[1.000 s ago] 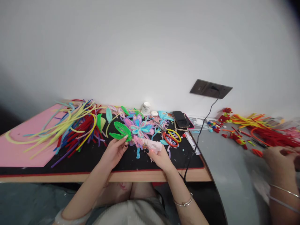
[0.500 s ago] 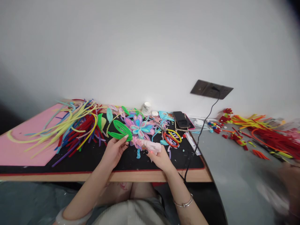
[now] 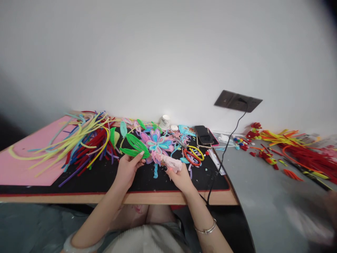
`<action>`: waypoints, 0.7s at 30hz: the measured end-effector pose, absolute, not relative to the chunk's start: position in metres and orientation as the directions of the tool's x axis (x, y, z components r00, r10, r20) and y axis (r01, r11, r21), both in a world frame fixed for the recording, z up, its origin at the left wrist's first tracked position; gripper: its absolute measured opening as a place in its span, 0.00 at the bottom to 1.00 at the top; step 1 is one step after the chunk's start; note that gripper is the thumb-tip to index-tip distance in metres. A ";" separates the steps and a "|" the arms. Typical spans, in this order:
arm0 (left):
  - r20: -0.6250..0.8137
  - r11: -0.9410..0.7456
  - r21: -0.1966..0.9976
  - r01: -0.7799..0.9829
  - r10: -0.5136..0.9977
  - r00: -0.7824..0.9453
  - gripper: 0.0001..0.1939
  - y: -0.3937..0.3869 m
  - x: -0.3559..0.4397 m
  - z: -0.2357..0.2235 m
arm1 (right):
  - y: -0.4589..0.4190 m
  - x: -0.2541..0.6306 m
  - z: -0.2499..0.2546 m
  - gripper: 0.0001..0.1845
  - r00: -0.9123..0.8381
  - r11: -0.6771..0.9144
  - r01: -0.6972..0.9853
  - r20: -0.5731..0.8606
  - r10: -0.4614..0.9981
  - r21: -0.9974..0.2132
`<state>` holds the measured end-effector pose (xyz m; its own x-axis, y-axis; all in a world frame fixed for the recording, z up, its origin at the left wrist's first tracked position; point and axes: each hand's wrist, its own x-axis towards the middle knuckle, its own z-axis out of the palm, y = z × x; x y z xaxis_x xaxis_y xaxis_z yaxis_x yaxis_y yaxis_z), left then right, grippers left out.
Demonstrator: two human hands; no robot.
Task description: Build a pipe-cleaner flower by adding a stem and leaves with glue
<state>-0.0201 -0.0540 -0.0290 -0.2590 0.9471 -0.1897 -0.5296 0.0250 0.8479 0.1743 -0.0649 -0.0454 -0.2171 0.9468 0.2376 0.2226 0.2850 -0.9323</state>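
My left hand pinches the base of a pair of green pipe-cleaner leaves, thumb on top. In my right hand is a pale pink glue gun with a small red light, its front end pointing left toward the leaf base. Whether the nozzle touches the leaves I cannot tell. Just behind both hands lies a pipe-cleaner flower with blue, pink and purple petals. A light blue twisted piece sticks out below it on the black mat.
Left stands a heap of loose pipe cleaners on a pink board. A paper cup, phones and scissors lie behind. A black cord runs from the wall socket. A co-worker's blurred hand shows far right.
The green leaves and my left hand have shifted slightly left. The glue gun's front end tips up a little. At far right the co-worker's hand has moved back, mostly out of view.
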 end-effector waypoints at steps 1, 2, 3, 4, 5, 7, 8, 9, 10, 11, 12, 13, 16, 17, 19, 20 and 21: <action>-0.188 0.021 0.849 -0.528 0.946 -0.263 0.18 -0.054 -0.020 -0.029 | -0.065 0.174 -0.045 0.17 -0.230 0.287 0.222 0.236 0.944 -0.932; -0.186 0.020 0.850 -0.526 0.946 -0.265 0.18 -0.054 -0.020 -0.029 | -0.065 0.174 -0.044 0.17 -0.251 0.290 0.221 0.233 0.940 -0.931; -0.185 0.018 0.851 -0.525 0.946 -0.267 0.18 -0.054 -0.020 -0.030 | -0.066 0.173 -0.044 0.17 -0.270 0.293 0.220 0.230 0.935 -0.931; -0.183 0.017 0.852 -0.524 0.946 -0.268 0.18 -0.054 -0.021 -0.030 | -0.066 0.173 -0.044 0.17 -0.282 0.294 0.220 0.228 0.932 -0.930; -0.182 0.015 0.853 -0.522 0.946 -0.269 0.18 -0.054 -0.021 -0.030 | -0.066 0.173 -0.044 0.18 -0.277 0.293 0.223 0.228 0.934 -0.930; -0.177 0.010 0.852 -0.523 0.946 -0.271 0.18 -0.054 -0.021 -0.030 | -0.066 0.173 -0.044 0.17 -0.224 0.276 0.237 0.224 0.948 -0.932; -0.177 0.008 0.850 -0.527 0.946 -0.272 0.17 -0.054 -0.021 -0.030 | -0.066 0.173 -0.045 0.17 -0.200 0.269 0.238 0.224 0.954 -0.933; -0.178 0.007 0.846 -0.533 0.946 -0.269 0.17 -0.054 -0.021 -0.031 | -0.066 0.174 -0.045 0.17 -0.194 0.266 0.233 0.223 0.955 -0.936; -0.181 0.010 0.840 -0.542 0.948 -0.263 0.17 -0.054 -0.021 -0.031 | -0.066 0.174 -0.045 0.17 -0.201 0.265 0.223 0.222 0.954 -0.938; -0.186 0.015 0.833 -0.553 0.949 -0.254 0.17 -0.054 -0.021 -0.032 | -0.065 0.174 -0.045 0.17 -0.215 0.266 0.212 0.221 0.951 -0.940; -0.192 0.022 0.823 -0.567 0.951 -0.242 0.17 -0.054 -0.021 -0.032 | -0.065 0.174 -0.045 0.17 -0.228 0.268 0.203 0.221 0.948 -0.942; -0.199 0.031 0.813 -0.581 0.953 -0.227 0.16 -0.053 -0.022 -0.032 | -0.065 0.174 -0.044 0.17 -0.232 0.271 0.198 0.223 0.947 -0.942; -0.222 0.062 0.781 -0.621 0.958 -0.184 0.16 -0.053 -0.023 -0.033 | -0.065 0.174 -0.040 0.17 -0.219 0.268 0.185 0.226 0.949 -0.946; -0.231 0.074 0.772 -0.631 0.958 -0.170 0.16 -0.053 -0.023 -0.032 | -0.066 0.174 -0.039 0.17 -0.225 0.269 0.175 0.227 0.948 -0.947; -0.247 0.100 0.760 -0.643 0.958 -0.143 0.16 -0.053 -0.024 -0.032 | -0.066 0.174 -0.037 0.17 -0.250 0.274 0.150 0.232 0.940 -0.950; -0.255 0.113 0.756 -0.645 0.958 -0.131 0.16 -0.053 -0.024 -0.032 | -0.066 0.174 -0.036 0.17 -0.264 0.277 0.141 0.234 0.936 -0.951; -0.261 0.123 0.753 -0.647 0.958 -0.122 0.16 -0.054 -0.024 -0.032 | -0.067 0.174 -0.035 0.17 -0.271 0.279 0.134 0.236 0.933 -0.951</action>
